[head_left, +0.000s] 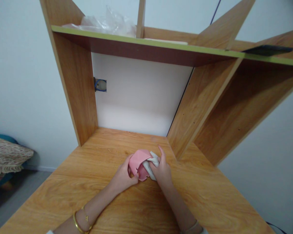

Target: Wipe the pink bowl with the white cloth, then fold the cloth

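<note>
Near the middle of the wooden desktop [100, 188], my left hand [123, 177] grips a pink bowl-like container [138, 158] with a notched rim. The container is tipped on its side, its opening turned toward my right hand [163, 170]. Closed around a crumpled white cloth or tissue [154, 160], my right hand presses it at the container's mouth, and part of it reaches inside. One finger of that hand sticks up. My fingers hide some of the container's far side and base.
Wooden side panels [75, 87] and a divider [205, 107] rise from the desk. Overhead runs a green-edged shelf [161, 45] with a clear plastic bag [109, 24] and a dark flat object [268, 49]. A wall socket box [101, 85] sits at the back. Patterned fabric [8, 156] lies far left.
</note>
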`<state>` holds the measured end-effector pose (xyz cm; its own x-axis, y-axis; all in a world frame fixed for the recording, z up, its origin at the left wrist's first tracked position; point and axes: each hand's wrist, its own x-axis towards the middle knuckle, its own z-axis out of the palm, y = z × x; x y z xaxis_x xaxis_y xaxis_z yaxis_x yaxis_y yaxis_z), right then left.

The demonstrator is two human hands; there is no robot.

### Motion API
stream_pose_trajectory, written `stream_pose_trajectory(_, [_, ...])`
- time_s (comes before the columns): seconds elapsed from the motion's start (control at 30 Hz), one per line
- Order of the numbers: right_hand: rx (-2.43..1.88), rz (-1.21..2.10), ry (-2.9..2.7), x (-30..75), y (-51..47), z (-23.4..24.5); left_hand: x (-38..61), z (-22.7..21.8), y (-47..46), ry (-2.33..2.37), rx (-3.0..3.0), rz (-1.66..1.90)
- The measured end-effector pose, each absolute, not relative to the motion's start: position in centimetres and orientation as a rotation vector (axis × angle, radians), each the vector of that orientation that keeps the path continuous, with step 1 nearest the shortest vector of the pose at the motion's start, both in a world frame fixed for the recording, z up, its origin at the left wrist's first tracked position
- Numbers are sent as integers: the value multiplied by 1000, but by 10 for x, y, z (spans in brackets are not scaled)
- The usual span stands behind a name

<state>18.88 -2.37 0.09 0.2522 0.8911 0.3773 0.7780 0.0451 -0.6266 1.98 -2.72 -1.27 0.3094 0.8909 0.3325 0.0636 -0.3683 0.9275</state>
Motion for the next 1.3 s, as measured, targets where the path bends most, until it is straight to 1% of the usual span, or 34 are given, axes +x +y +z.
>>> stream_pose_trajectory(0.13, [-1777,254,-1585,191,-19,-7,18,-12,-28,862,1741,1176])
stream_pose_trajectory(0.27, [-1643,383,-1521,190,-17,-13,15,-9,-25,960,1769,1156])
stream_pose_trajectory(0.4, [-1510,436,-1347,186,-16,-15,16,-9,-22,1028,1731,1195])
stream_pose_trajectory(0.6, [-1399,536,-1285,180,-13,-19,22,-10,-30,895,1706,1181])
stream_pose_trajectory(0.77, [-1482,452,-1298,176,-16,-11,24,-13,-29,944,1637,1164])
stream_pose_trajectory(0.87, [-1624,347,-1347,177,-22,-2,23,-15,-26,1027,1646,1134])
stream_pose_trajectory(0.97, [-1777,216,-1429,180,-28,4,20,-13,-26,1063,1712,1202])
stream_pose_trajectory(1.1, [-1724,99,-1554,186,-29,4,14,-5,-29,1149,1850,1206])
stream_pose_trajectory(1.2, [-1740,115,-1607,187,-26,0,9,0,-30,1187,1932,1144])
stream_pose_trajectory(1.3, [-1725,246,-1624,186,-23,-6,6,1,-31,1195,2002,1104])
